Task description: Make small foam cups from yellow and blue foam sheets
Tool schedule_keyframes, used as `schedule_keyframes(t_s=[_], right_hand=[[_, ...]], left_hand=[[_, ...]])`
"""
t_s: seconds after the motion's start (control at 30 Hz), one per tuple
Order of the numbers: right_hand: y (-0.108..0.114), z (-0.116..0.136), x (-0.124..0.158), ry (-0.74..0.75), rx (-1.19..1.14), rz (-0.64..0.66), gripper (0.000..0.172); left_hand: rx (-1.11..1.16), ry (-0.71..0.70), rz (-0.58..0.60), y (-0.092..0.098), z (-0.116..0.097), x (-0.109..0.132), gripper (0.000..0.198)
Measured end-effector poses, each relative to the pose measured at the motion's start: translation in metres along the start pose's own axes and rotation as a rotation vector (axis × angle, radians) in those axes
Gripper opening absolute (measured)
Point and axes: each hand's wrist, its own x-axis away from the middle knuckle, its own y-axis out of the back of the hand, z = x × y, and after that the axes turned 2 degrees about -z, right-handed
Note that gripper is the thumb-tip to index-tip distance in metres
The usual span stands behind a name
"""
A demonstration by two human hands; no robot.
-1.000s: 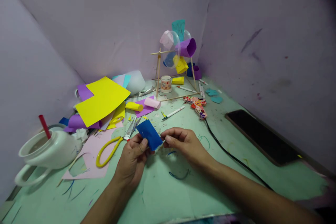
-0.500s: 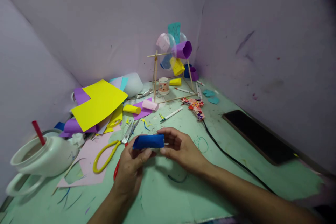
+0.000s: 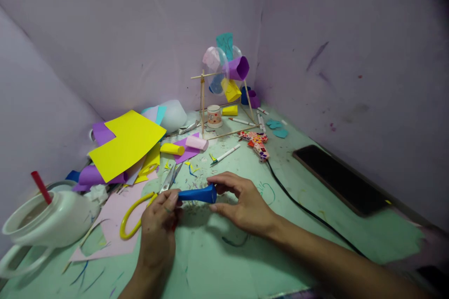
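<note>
A blue paper tube (image 3: 198, 195) lies level between my two hands above the green tabletop, pinched narrow at its left end and wider at its right. My left hand (image 3: 159, 224) grips the narrow end between thumb and fingers. At the wide end, my right hand (image 3: 242, 201) has its thumb and fingers on either side of the tube's rim. Scissors with a yellow handle (image 3: 131, 224) lie just left of and partly behind my left hand. A small yellow roll (image 3: 172, 149) and a pink roll (image 3: 197, 143) rest beyond the hands.
A stick frame (image 3: 202, 103) holds a wheel with coloured paper cups at the back. A floral glue gun (image 3: 258, 144) trails a black cord. A phone (image 3: 340, 180) lies right, a white jug (image 3: 63, 219) left, beside yellow paper (image 3: 129, 145). A white marker (image 3: 226, 154) lies centrally.
The blue tube has turned and is now squeezed at its left end. My left hand has shifted left and down to that end. The whole view has swung slightly.
</note>
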Motion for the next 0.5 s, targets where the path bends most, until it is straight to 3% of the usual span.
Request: schedule_keyframes(t_s=[0.27, 0.5], right_hand=[[0.0003, 0.0006, 0.0008, 0.022, -0.068, -0.005, 0.045], [-0.0023, 0.0015, -0.0004, -0.153, -0.263, -0.020, 0.045]], left_hand=[[0.002, 0.166, 0.046, 0.0005, -0.0004, -0.0039, 0.031], [0.122, 0.272, 0.102, -0.0061, -0.0038, -0.0008, 0.031]])
